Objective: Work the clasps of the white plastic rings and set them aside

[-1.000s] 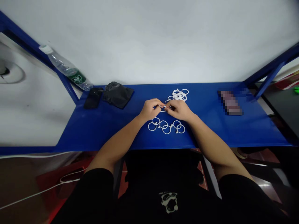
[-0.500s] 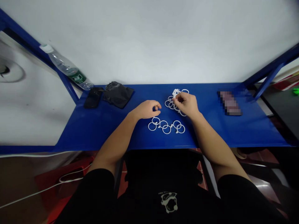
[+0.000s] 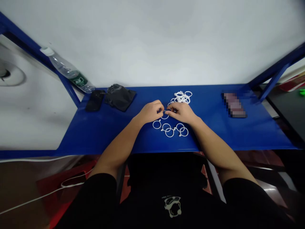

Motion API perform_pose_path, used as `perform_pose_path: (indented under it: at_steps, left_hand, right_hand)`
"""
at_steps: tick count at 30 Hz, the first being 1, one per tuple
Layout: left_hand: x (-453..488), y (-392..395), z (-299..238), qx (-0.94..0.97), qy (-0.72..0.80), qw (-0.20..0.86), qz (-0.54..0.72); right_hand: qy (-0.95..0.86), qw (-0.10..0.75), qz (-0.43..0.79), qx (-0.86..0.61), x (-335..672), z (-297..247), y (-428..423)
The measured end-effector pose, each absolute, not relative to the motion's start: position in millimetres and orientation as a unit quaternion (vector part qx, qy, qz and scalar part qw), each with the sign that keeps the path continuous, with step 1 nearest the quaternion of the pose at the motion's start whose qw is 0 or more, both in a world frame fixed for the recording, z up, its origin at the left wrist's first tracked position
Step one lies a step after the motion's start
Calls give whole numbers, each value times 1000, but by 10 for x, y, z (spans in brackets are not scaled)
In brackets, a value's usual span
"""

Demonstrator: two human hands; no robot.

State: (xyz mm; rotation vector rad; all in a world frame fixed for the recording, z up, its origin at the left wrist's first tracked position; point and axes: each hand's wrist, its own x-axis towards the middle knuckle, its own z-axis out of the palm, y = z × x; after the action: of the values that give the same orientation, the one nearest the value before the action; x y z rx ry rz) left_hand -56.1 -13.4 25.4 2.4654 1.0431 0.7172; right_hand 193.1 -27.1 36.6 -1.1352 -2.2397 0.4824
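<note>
Over the middle of the blue shelf, my left hand (image 3: 152, 111) has its thumb and fingers pinched on a thin white ring (image 3: 165, 116). From the right, my right hand (image 3: 180, 112) meets it, thumb and forefinger closing at the top of that ring. The tips are small here, so any second piece between them is hidden. Just below lies a single white ring with a small knob (image 3: 156, 124). To its right are overlapping pairs of rings, one pair in the centre (image 3: 169, 132) and one farther right (image 3: 184, 132). Behind my right hand sits a heap of white rings (image 3: 182, 97).
On the left of the shelf (image 3: 83, 133) lie a black phone (image 3: 94, 100) and a dark drawstring bag (image 3: 121, 98). A plastic bottle (image 3: 69, 72) leans by the blue frame. A blurred-out object (image 3: 234, 105) lies at the right. A white wall rises behind.
My right hand has come from the heap leftward and nearer, beside my left hand. One ring of the left pair has been lifted and is now between my hands.
</note>
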Motion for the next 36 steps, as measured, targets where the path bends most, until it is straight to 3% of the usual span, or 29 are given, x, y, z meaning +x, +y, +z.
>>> perform_pose_path:
  at_steps: [6, 11, 14, 21, 36]
  left_hand:
    - [-452, -164, 145, 874, 280, 153, 367]
    - [-405, -172, 108, 832, 301, 176, 431]
    - [-387, -172, 94, 802, 346, 236, 427]
    - [-348, -192, 88, 741, 380, 338, 438]
    - [-337, -189, 81, 734, 372, 350, 448]
  right_hand:
    - [-867, 228, 180, -405, 1898, 280, -264]
    - [-843, 301, 160, -415, 1945, 299, -260]
    - [-834, 335, 149, -412, 1947, 314, -273]
    - [-838, 325, 160, -409, 1928, 305, -285]
    - [-845, 319, 157, -400, 1890, 303, -296]
